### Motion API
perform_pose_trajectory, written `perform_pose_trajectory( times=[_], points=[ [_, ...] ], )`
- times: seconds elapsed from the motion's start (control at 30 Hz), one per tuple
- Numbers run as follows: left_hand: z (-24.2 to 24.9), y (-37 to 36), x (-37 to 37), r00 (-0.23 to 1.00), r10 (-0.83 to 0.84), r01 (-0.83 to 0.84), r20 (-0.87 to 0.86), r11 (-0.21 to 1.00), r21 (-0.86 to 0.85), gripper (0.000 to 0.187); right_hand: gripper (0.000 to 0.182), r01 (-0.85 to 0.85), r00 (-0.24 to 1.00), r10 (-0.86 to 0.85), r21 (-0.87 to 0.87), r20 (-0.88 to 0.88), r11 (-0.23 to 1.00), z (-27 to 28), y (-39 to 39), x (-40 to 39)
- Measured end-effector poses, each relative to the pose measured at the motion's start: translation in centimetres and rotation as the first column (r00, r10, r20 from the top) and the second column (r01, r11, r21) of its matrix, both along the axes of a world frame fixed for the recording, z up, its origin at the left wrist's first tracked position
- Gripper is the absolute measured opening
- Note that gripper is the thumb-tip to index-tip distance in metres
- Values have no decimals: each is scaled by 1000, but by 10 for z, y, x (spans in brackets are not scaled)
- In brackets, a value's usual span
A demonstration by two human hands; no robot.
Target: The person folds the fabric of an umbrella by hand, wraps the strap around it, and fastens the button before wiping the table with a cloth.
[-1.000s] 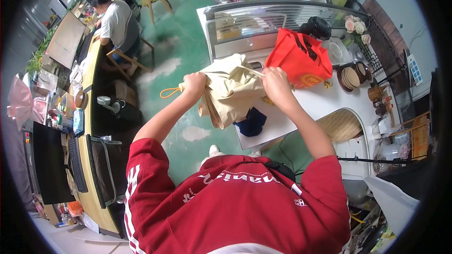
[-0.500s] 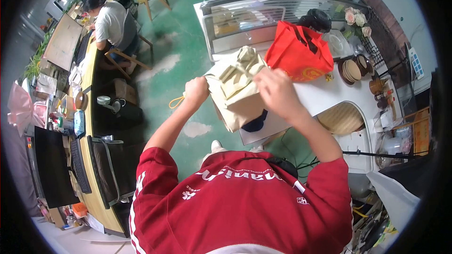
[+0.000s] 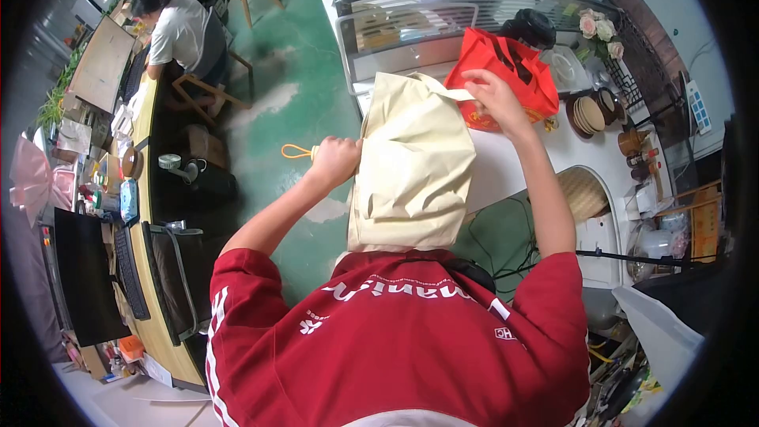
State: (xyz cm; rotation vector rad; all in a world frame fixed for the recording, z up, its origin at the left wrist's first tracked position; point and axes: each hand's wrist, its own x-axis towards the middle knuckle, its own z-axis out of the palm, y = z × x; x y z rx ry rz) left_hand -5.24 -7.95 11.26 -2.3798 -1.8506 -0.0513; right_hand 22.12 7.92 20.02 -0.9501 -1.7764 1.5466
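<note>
Left hand in tight fist, we see, gripping side edge of cream bag; orange loop pokes out of same fist. Right hand up at bag's top corner, fingers pinching pale strap. Bag held up between both hands, in front of red shirt. Beyond, we spot red bag on white desk, round discs near it; well apart, seated person.
</note>
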Motion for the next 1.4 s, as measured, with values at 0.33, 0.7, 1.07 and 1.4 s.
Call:
perform_pose_trajectory(
  times=[0.33,0.7,1.07,1.4],
  points=[
    [4,0,-27,962,-265,273,-62,935,227,13,22,127,988,-119,-84,96,988,-55,40,29],
    [17,0,-42,931,-360,351,-58,841,412,7,22,-74,980,65,42,191,996,-13,-36,5],
    [23,1,-39,889,-457,396,10,781,482,10,18,-224,906,26,-427,-422,876,-32,-13,14],
    [6,7,-47,907,-417,416,-51,874,251,11,21,170,982,-146,219,-119,961,27,11,-2]
  ],
)
